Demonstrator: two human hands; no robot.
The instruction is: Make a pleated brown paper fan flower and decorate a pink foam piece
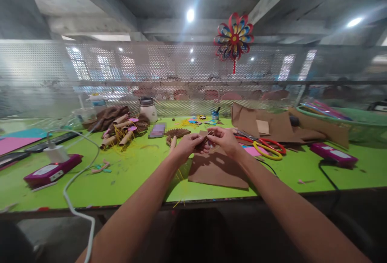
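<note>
My left hand (190,145) and my right hand (224,140) meet above the table, both with fingers pinched on a small piece of pleated brown paper (207,137). My fingers partly cover it. Beneath them a flat sheet of brown paper (217,174) lies near the table edge, with the shadows of my hands on it. A brown pleated paper fan (179,133) rests just beyond my left hand. Scissors with red and yellow handles (267,155) lie to the right of my right hand.
Rolled paper tubes (116,130) with yellow strands lie at left, near a lidded jar (148,110). Purple power strips (53,170) with cables flank me. Brown paper sheets (266,124) and a green basket (356,124) stand at right. A perforated screen (181,65) carries a colourful pinwheel (234,39).
</note>
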